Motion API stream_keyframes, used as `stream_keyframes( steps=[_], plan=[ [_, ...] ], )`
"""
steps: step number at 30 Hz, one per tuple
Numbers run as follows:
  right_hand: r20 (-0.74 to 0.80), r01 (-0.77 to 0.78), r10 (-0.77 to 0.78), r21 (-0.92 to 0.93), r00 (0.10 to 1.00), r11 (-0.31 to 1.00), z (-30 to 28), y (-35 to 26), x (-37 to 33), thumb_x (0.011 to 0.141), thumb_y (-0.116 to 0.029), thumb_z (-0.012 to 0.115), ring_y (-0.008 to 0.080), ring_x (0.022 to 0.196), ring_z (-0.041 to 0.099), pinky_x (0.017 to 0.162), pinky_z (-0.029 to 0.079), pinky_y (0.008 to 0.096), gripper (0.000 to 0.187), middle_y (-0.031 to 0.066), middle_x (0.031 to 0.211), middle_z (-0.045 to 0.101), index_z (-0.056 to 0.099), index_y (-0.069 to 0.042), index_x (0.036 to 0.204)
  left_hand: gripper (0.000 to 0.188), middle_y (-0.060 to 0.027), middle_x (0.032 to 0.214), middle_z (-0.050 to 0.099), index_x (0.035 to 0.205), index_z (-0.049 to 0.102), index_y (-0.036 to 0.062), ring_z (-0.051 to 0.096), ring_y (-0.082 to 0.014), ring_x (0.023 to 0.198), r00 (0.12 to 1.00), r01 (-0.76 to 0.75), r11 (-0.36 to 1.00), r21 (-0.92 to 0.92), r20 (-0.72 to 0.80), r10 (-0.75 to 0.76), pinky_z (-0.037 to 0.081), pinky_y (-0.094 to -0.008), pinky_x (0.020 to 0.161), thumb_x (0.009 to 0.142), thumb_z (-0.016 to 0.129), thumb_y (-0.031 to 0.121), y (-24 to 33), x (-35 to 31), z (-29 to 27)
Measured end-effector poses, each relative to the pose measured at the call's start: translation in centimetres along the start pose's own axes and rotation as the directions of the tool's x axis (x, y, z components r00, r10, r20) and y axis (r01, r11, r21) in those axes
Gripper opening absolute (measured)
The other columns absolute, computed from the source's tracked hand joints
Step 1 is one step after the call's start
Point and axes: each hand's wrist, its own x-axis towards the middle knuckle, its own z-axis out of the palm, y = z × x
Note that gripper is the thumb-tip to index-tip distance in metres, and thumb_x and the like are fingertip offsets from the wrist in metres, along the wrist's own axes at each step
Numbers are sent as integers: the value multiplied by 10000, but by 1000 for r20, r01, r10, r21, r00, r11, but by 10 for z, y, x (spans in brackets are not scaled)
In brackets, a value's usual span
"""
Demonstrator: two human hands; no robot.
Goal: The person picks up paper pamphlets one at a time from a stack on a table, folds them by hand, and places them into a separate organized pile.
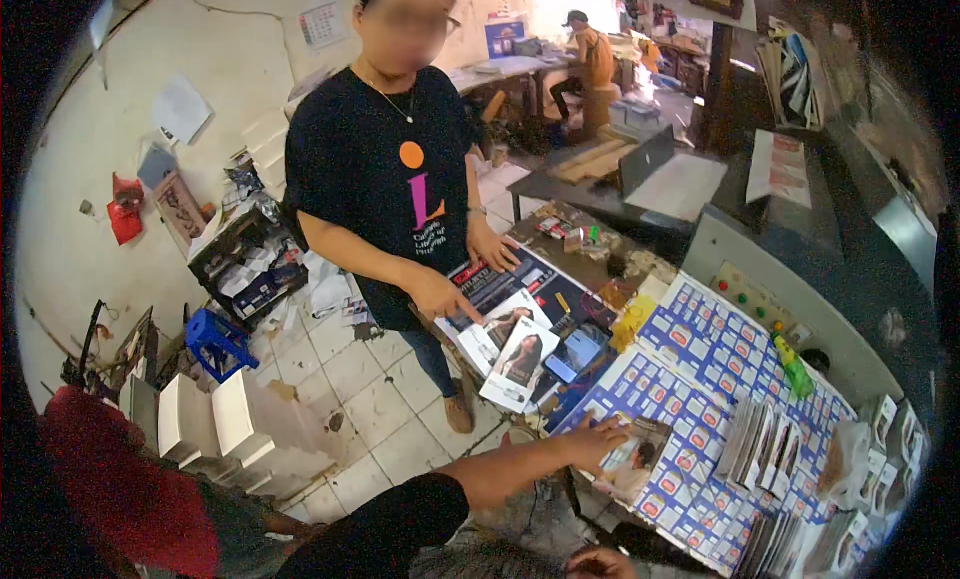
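Observation:
My left hand (598, 446) lies with its fingers stretched out over a printed card (640, 459) that shows a picture of a person. The card rests on the near edge of a table covered with blue-and-white printed sheets (690, 324). Only part of my right hand (600, 563) shows at the lower edge, below the table, and its fingers are mostly hidden. Past my left hand lie two white printed cards, the nearer one (520, 364) overlapping the other, beside a phone (578, 351). Stacks of folded printed cards (758, 444) stand to the right.
Across the table a person (395, 179) in a black shirt points at the white cards. Someone in a dark red top (120, 479) is at the lower left. A green bottle (792, 367) lies by the grey panel (770, 289). A blue stool (218, 344) stands on the tiled floor.

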Motion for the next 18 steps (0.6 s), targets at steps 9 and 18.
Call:
stream_keyframes(
  steps=[9, 18],
  plan=[
    [-418, -160, 70, -184, 906, 970, -10, 9, 7, 916, -88, 700, 153, 984, 669, 900, 511, 297, 208, 84, 1103, 702, 686, -15, 1111, 1183, -82, 1650, 130, 1551, 261, 102, 51, -324, 1526, 999, 34, 999, -34, 24, -33, 82, -717, 1133, 645, 806, 632, 15, -4, -32],
    [-599, 609, -625, -269, 500, 746, -1, -135, -93, 915, -64, 634, 319, 957, 701, 851, 585, 467, 166, 155, 1072, 707, 672, -8, 1067, 1077, -56, 1658, 117, 1537, 273, 92, 69, -317, 1528, 997, 45, 996, 80, 66, -50, 112, -698, 1144, 724, 756, 606, 9, -12, -36]
  ],
)
